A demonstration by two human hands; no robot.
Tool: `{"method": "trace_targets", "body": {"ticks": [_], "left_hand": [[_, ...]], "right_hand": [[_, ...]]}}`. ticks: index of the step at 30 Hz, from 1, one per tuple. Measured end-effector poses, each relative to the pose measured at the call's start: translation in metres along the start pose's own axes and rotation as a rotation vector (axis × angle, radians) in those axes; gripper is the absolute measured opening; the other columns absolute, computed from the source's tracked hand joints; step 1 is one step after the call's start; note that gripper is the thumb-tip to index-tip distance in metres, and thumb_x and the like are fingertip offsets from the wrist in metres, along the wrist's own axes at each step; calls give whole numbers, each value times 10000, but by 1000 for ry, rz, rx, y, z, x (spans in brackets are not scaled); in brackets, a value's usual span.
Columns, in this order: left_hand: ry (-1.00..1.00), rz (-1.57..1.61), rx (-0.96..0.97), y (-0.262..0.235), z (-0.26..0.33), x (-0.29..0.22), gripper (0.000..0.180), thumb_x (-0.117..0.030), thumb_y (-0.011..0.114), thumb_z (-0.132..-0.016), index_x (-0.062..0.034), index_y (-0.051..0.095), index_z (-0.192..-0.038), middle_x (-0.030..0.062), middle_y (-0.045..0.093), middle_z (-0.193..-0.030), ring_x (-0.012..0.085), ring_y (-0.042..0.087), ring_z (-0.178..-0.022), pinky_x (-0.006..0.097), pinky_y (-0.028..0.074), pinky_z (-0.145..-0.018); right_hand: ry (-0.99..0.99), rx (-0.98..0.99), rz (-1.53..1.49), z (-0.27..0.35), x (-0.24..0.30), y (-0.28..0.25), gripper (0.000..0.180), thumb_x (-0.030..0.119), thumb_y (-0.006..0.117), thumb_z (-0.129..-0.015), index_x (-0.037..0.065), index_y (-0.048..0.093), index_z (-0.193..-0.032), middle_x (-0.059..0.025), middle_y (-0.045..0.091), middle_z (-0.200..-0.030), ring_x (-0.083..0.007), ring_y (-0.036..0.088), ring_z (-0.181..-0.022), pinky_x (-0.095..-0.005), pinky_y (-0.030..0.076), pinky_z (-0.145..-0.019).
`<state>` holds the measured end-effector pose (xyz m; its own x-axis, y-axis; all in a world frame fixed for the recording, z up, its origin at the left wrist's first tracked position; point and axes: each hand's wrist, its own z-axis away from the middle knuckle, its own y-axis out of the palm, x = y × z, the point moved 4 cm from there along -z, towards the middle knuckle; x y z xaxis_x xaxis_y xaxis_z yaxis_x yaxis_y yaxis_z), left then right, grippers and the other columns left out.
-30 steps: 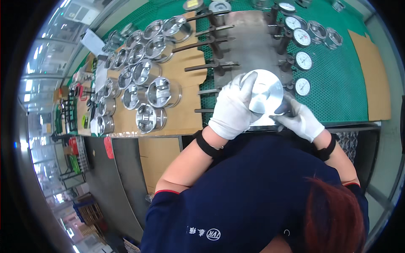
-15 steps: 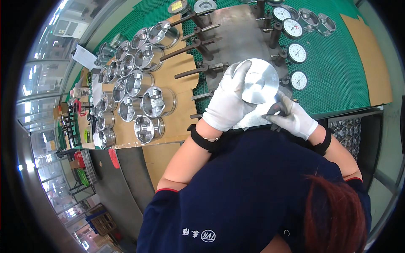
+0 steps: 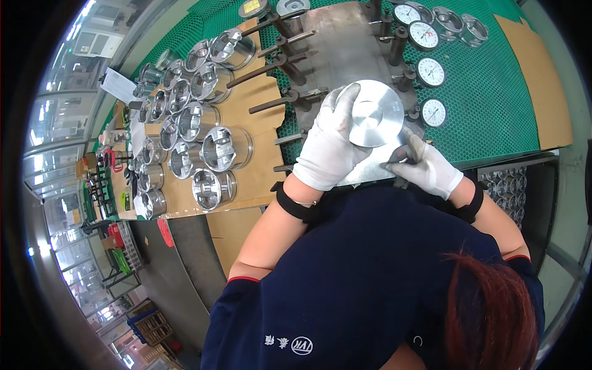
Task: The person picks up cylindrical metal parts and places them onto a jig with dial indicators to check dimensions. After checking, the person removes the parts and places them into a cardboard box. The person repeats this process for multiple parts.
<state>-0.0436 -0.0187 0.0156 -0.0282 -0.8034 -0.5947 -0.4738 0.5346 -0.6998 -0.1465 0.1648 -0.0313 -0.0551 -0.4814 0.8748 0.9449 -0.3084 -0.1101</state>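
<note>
A shiny round aluminium piston (image 3: 378, 116) is held with its flat, circular-grooved crown facing up. My left hand (image 3: 330, 145), in a white glove, grips its left side with the fingers over the rim. Below the piston's lower right edge is my right hand (image 3: 433, 171), also gloved, with greyed fingertips bent together. What sits between those fingertips, if anything, I cannot make out. Under both hands lies a metal plate (image 3: 345, 43), partly covered by the piston and gloves.
Several pistons (image 3: 227, 149) stand on cardboard (image 3: 262, 132) at left. Dark posts with rods (image 3: 290, 98) line the plate's left side; dial gauges (image 3: 433, 113) line its right. Green mesh matting (image 3: 487, 98) covers the right side, with more pistons (image 3: 447, 23) at the far end.
The whole scene has shifted slightly up and left in view. My left hand keeps its grip on the piston, and my right fingers have moved only slightly.
</note>
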Motion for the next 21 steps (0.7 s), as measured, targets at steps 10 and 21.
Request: {"method": "trace_targets", "body": {"ticks": [10,21], "left_hand": [[-561,622,227,-22,-5,-31,453,-71,716,-775,33,595,-1200,174,668,-1118,268,691,-936,335,557,-832],[-266,328,-146,-50,-17,-60,512,50,606,-844,55,530,-1351,226,557,-1405,252,612,-1217,338,496,-1017]], "right_hand": [[-628,-176,250,26,52,-12,847,173,707,-892,-77,227,-1544,-209,583,-1363,-292,600,-1247,-349,452,-1067],[-280,-714,-471,43,-11,-228,493,343,499,-1022,-29,501,-1346,-159,664,-1088,-248,676,-821,-370,573,-637]]}}
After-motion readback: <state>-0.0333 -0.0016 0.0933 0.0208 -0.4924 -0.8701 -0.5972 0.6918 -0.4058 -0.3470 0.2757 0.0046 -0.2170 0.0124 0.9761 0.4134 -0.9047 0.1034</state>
